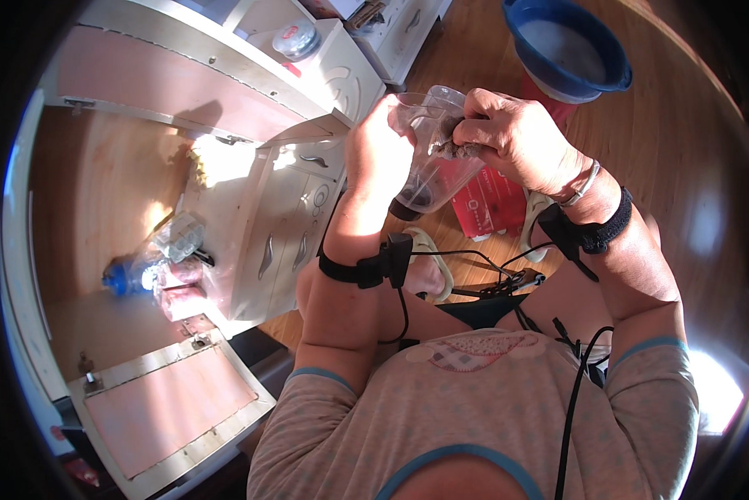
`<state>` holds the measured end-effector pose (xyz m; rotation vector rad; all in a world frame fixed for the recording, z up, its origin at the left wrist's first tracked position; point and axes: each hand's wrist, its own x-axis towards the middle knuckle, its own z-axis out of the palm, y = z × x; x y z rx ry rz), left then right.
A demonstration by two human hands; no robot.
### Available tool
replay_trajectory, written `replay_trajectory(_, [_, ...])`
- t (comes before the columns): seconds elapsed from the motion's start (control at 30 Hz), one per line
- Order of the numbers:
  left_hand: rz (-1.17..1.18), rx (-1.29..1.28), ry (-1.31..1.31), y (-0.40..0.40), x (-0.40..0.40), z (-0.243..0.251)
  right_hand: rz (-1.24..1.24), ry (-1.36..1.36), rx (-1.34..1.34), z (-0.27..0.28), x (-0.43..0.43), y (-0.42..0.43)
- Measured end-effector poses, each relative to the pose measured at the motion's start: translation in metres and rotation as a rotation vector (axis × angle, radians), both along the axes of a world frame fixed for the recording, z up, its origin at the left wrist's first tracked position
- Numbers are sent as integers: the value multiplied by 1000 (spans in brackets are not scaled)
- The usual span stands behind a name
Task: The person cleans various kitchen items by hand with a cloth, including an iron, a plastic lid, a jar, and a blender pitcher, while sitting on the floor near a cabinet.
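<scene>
In front of my body, my left hand [377, 153] grips a clear plastic container [437, 181] by its side near the rim. The container is tilted and has a dark part at its lower end. My right hand [521, 137] pinches a crumpled grey-brown cloth [451, 139] against the container, near its upper part. Whether the cloth lies inside or outside the wall I cannot tell. My right fingers hide part of the cloth. Both hands are held above the floor, in front of my knees.
A blue basin [618, 75] with whitish liquid stands at the back right, above something red. A red printed box [490, 203] lies on the wooden floor between my feet. At left, a white cabinet [281, 212] has doors open, with plastic-wrapped packages [184, 275] inside. Cables hang from my wrist straps.
</scene>
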<state>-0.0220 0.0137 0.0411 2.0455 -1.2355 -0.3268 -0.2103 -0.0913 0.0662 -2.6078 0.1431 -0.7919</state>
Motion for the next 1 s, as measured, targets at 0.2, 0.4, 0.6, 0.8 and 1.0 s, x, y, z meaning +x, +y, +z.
replay_trajectory(0.2, [99, -95, 114, 5, 14, 8, -158, 145, -19, -5, -16, -22])
replay_trajectory(0.4, [45, -358, 421, 10, 19, 16, -422, -25, 134, -3, -27, -55])
replay_trajectory(0.6, [82, -405, 428, 8, 12, 18, -376, -292, 626, -3, -21, -56])
replay_trajectory(0.8, [-11, -338, 425, 5, 6, 17, -88, -234, 873, 3, -10, -34])
replay_trajectory(1.0, [-36, -213, 335, 2, 0, 4, 93, 272, 897, -8, 1, -20])
